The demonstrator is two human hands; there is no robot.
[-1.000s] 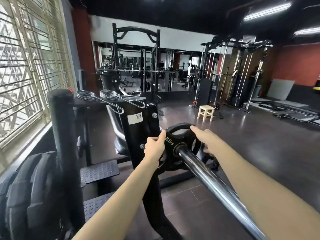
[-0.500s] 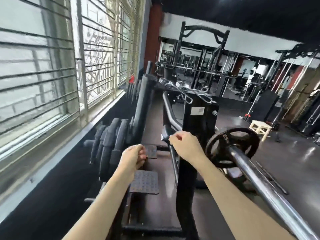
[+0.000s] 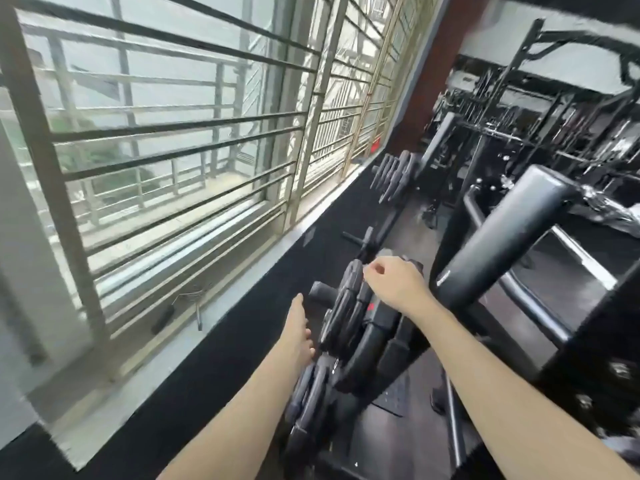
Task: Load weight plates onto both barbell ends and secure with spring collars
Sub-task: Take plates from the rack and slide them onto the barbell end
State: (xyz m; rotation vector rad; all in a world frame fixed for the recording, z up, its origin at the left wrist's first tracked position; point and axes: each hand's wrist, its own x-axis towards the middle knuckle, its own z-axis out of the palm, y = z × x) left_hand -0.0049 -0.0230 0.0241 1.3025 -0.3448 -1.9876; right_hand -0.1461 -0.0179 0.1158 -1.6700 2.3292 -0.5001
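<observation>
Black weight plates point(image 3: 346, 308) stand on edge on a storage rack peg below the window, with a second stack point(image 3: 306, 393) lower and nearer. My right hand point(image 3: 394, 282) lies over the top rim of the upper plates with its fingers curled on the rim. My left hand point(image 3: 299, 323) reaches down beside the outer face of that stack, fingers straight, close to the plates. The barbell is out of view. A spring collar point(image 3: 190, 301) lies on the window sill.
A barred window point(image 3: 173, 133) and its sill run along the left. A thick black padded post point(image 3: 502, 233) rises just right of my right hand. More plates point(image 3: 393, 178) hang farther down the rack. Gym racks fill the right background.
My view has swung left, away from the barbell and its 2.5 kg plate. Both hands have let go there and moved down to the plate rack by the window.
</observation>
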